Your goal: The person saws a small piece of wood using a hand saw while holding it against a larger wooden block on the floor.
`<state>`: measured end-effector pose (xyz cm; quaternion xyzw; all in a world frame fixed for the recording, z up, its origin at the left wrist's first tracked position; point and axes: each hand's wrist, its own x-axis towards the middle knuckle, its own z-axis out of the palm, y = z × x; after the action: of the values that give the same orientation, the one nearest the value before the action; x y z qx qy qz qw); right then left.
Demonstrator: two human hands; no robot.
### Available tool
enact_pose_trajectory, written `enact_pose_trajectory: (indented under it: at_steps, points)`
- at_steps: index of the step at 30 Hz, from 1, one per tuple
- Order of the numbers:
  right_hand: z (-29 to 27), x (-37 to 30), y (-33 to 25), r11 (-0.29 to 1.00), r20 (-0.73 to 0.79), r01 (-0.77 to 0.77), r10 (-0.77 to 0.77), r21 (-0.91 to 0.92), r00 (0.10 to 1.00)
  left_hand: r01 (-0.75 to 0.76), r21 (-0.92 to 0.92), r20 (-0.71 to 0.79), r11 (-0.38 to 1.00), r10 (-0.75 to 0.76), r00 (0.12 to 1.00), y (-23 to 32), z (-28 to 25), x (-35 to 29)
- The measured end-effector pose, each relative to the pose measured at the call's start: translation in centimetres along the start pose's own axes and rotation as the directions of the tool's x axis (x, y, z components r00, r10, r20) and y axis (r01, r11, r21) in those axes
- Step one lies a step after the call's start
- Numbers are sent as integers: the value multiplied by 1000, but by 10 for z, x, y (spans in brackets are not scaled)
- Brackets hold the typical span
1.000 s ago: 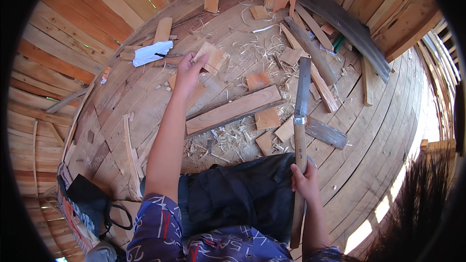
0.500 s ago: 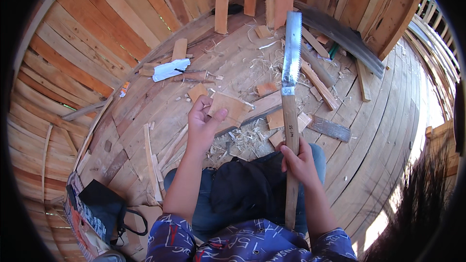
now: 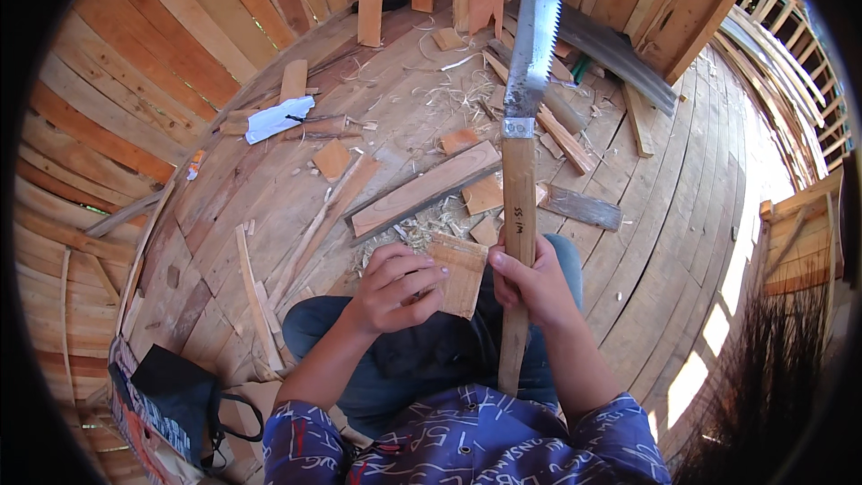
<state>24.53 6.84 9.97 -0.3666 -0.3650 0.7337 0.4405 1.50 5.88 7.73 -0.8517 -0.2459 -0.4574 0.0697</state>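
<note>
My right hand [image 3: 530,283] is wrapped round the long wooden handle of a pull saw [image 3: 518,189]. The saw stands nearly upright before me, its toothed metal blade pointing away and its handle's end near my shirt. Close to my lap, my left hand [image 3: 398,289] holds a small flat wooden block [image 3: 461,277] by its left side, fingers curled against it. The block's right edge lies close beside my right thumb; I cannot tell whether they touch. Beyond the hands, a longer board [image 3: 426,187] rests on the floor among shavings.
Several offcuts lie about, including a square piece [image 3: 332,160], a grey-faced piece [image 3: 582,207] and thin strips [image 3: 256,292]. A pale blue bundle [image 3: 279,119] lies at the far left, a black bag [image 3: 184,395] at the near left. Plank walls [image 3: 117,81] curve round the left.
My left hand has brought the wooden block down and right, close to the saw handle, and turned it. The saw has shifted slightly left and up in view. The view itself has moved.
</note>
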Motion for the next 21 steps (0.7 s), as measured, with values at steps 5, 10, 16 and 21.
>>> enact_pose_trajectory:
  at_steps: [5, 10, 16, 21]
  points:
    - [-6, 8, 7, 997, -42, -79, 80, 22, 996, -56, -16, 52, 998, 57, 997, 3, -1, -1]
    - [-3, 13, 10, 996, -69, -88, 87, -16, 994, 7, 64, 96, 998, -13, 995, -6, -3, -14]
    - [-1, 22, 20, 995, -59, -99, 99, 3, 993, 145, 143, 22, 979, -149, 989, -12, 1, -35]
    - [-5, 31, 27, 991, -99, -131, 131, 6, 986, 252, 82, -99, 964, -244, 965, -13, 17, -46]
